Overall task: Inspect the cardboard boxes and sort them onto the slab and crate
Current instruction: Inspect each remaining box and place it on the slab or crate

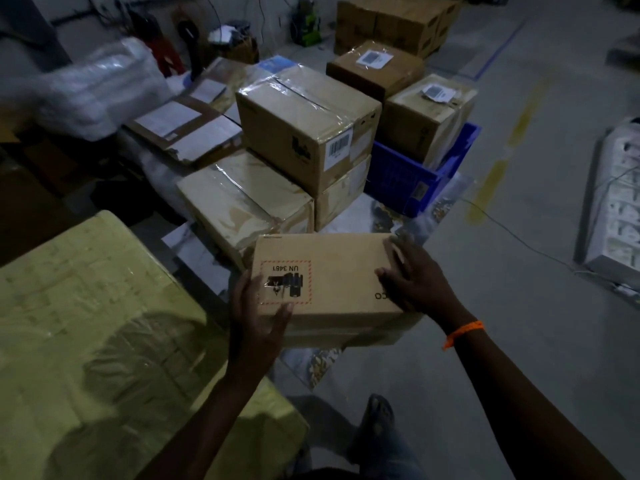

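My left grip (258, 317) holds the left end of the flat brown cardboard box with a red-bordered UN 3481 label (332, 271), thumb lying across the top face, fingers hidden underneath. The box sits low in the middle of the frame. It looks stiff and fairly light, and I judge the contents fragile, so the two short ends are the safest hold. My right grip (415, 282) spreads over the top right corner, fingers bent round its edge.
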Demonstrator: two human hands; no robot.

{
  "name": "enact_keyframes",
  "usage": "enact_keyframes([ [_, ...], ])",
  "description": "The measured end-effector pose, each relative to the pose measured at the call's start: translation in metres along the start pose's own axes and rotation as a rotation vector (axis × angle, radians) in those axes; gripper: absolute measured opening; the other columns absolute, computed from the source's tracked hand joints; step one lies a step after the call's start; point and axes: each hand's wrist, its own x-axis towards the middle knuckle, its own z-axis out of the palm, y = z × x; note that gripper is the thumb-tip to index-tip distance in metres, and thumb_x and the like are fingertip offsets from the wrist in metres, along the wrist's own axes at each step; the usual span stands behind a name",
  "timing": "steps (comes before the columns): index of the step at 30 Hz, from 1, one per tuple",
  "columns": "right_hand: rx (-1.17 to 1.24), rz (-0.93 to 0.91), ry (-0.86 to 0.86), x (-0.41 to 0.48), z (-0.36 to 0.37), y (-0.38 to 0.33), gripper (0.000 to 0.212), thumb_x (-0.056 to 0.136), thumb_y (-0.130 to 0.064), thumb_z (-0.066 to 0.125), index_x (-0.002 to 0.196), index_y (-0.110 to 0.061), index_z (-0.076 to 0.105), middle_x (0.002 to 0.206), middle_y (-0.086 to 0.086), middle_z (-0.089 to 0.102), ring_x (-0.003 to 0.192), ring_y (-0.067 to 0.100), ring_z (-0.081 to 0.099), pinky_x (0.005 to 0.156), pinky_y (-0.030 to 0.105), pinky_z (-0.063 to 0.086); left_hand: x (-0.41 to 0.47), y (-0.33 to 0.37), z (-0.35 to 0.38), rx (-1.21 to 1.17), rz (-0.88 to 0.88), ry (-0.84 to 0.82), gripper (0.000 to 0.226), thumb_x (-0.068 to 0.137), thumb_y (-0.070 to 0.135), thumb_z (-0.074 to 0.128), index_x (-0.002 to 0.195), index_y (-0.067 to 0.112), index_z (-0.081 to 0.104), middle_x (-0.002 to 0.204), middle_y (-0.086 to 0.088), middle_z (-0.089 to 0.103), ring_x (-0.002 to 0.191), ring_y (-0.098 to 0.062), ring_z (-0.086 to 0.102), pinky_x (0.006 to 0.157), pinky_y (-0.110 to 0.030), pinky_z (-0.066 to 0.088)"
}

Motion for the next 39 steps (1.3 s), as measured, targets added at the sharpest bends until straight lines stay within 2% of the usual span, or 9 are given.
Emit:
enact_keyframes([
  [4,0.47,0.223,-0.031,0.003,-0.013,0.021,0.078,0.084,-0.059,0.078,0.151,-0.041,0.044,0.148,-0.007,0.054,0.125,0.014,0.058,0.101,0.04,0.052,-0.026,-0.003,-0.007,-0.107,-0.21,0.0,0.08,0.082,0.035,0.081,0.148,0.012,0.042,0.14,-0.012,0.054,0.122,-0.022,0.057,0.084,-0.03,0.055],
  [7,0.54,0.204,-0.024,0.002,0.002,0.016,0.059,0.094,-0.05,0.071,0.147,-0.035,0.049,0.129,-0.001,0.067,0.104,0.016,0.071,0.079,0.03,0.059,-0.016,0.005,-0.01,-0.084,-0.255,0.02,0.066,0.078,0.026,0.085,0.135,0.008,0.057,0.125,-0.012,0.067,0.11,-0.018,0.064,0.078,-0.02,0.051],
  [14,0.999,0.496,-0.038,-0.028,-0.01,0.007,0.074,0.087,-0.081,0.048,0.129,-0.024,0.069,0.119,0.001,0.076,0.11,0.023,0.071,0.088,0.044,0.054,0.044,0.017,-0.034,-0.122,-0.274,0.162,0.042,0.088,0.043,0.075,0.112,0.009,0.072,0.099,-0.002,0.071,0.086,-0.02,0.068,0.071,-0.032,0.055],
  [22,1.12,0.761,0.007,-0.073,0.033,0.044,0.059,0.098,-0.067,0.05,0.128,-0.019,0.069,0.127,0.008,0.069,0.113,0.031,0.066,0.087,0.044,0.056,0.1,0.016,0.023,0.014,-0.225,-0.299,0.061,0.095,0.024,0.069,0.148,0.005,0.045,0.144,-0.017,0.053,0.133,-0.032,0.049,0.103,-0.035,0.04],
  [26,0.996,0.747,-0.008,-0.088,0.043,0.057,0.042,0.096,-0.045,0.068,0.128,-0.018,0.064,0.126,0.009,0.068,0.107,0.029,0.068,0.093,0.049,0.057,0.119,0.006,0.054,0.224,-0.052,-0.581,0.072,0.093,0.032,0.071,0.151,0.003,0.04,0.155,-0.02,0.041,0.144,-0.035,0.037,0.117,-0.038,0.027],
  [30,0.718,0.696,0.054,-0.084,0.055,0.072,0.092,0.083,-0.043,0.085,0.155,-0.016,0.035,0.145,0.008,0.052,0.122,0.028,0.059,0.091,0.047,0.057,0.089,0.013,0.071,0.314,0.166,-0.651,0.084,0.081,0.072,0.049,0.141,0.013,0.058,0.154,-0.014,0.046,0.142,-0.032,0.042,0.116,-0.052,0.031],
  [33,0.457,0.516,0.087,-0.072,0.052,0.081,0.106,0.078,-0.049,0.086,0.161,-0.019,0.028,0.16,0.012,0.038,0.136,0.031,0.05,0.109,0.05,0.047,0.03,0.013,0.064,0.299,0.241,-0.759,0.095,0.075,0.09,0.034,0.144,0.028,0.053,0.16,0.0,0.038,0.149,-0.024,0.028,0.12,-0.058,0.019],
  [36,0.259,0.335,0.044,-0.056,0.04,0.085,0.093,0.081,-0.049,0.084,0.157,-0.021,0.039,0.158,0.009,0.044,0.141,0.028,0.045,0.114,0.04,0.039,-0.033,0.009,0.049,0.352,0.467,-0.723,0.092,0.08,0.091,0.033,0.148,0.031,0.048,0.163,0.003,0.032,0.152,-0.022,0.023,0.121,-0.061,0.009],
  [39,0.243,0.288,0.033,-0.049,0.037,0.087,0.067,0.081,-0.05,0.084,0.137,-0.022,0.06,0.13,0.003,0.066,0.12,0.023,0.061,0.091,0.029,0.046,-0.055,-0.003,0.047,0.444,0.647,-0.656,0.092,0.08,0.088,0.046,0.151,0.03,0.043,0.164,0.001,0.031,0.152,-0.025,0.025,0.12,-0.065,0.007],
])
